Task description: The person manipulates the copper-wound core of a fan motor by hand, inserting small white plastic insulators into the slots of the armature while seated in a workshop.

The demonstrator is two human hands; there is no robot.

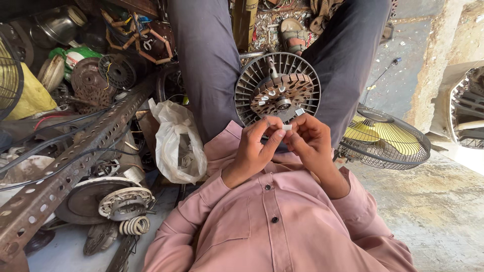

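Both hands are raised in front of my chest, fingertips together on a small white piece (pixel 287 127). My left hand (pixel 254 146) pinches it from the left with thumb and forefinger. My right hand (pixel 311 141) holds it from the right. Just beyond the hands, between my knees, lies a round fan motor (pixel 278 90) with a finned metal housing, a brown slotted stator and a short shaft. A small white bit (pixel 300 111) rests on the motor's rim near my right fingers.
A white plastic bag (pixel 177 141) sits left of my leg. A perforated steel angle bar (pixel 65 166) runs across the left, over motor parts, wires and coils (pixel 117 201). A yellow-bladed fan in a wire cage (pixel 385 138) lies at the right.
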